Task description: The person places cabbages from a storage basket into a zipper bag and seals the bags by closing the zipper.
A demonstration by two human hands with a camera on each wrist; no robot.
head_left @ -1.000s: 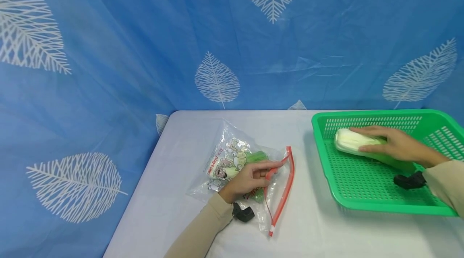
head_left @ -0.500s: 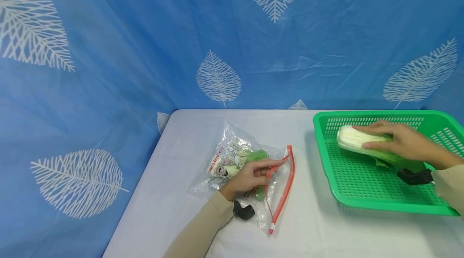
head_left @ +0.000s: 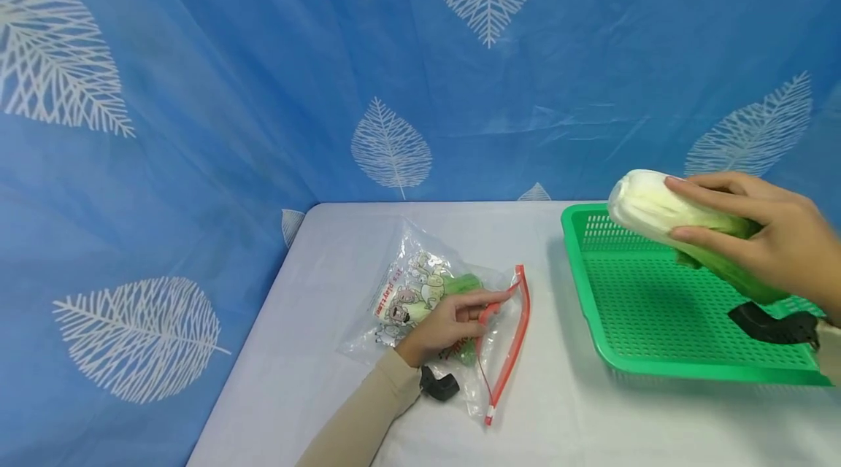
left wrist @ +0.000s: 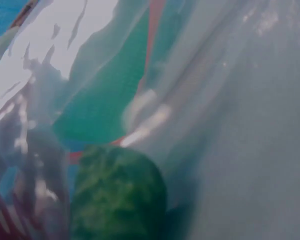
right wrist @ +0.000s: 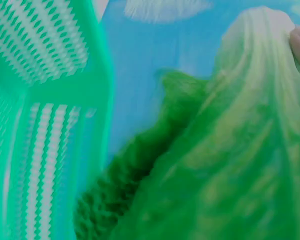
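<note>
My right hand (head_left: 769, 226) grips a pale-stemmed, green-leaved napa cabbage (head_left: 657, 208), thumb and fingers on opposite sides, raised over the green basket (head_left: 594, 328). In the right wrist view the cabbage (right wrist: 250, 125) fills the right side, one fingertip showing at its white end. My left hand (head_left: 450, 321) lies over a clear printed zip bag (head_left: 368, 328) and pinches one side of its red-edged mouth. That mouth gapes toward the basket. Inside the bag lies a green and whitish vegetable (head_left: 463, 283), partly covered by the hand; its bumpy green end (left wrist: 117, 195) appears in the left wrist view.
A white-covered table (head_left: 558, 423) bears the bag at the middle and the slotted basket at the right. Blue cloth (head_left: 296, 51) with white leaf prints hangs behind and at the left. Black wrist mounts (head_left: 439, 384) stick out near both hands.
My right hand has lifted the napa cabbage up out of the basket, and its underside now shows more. The left hand and the bag stay where they were.
</note>
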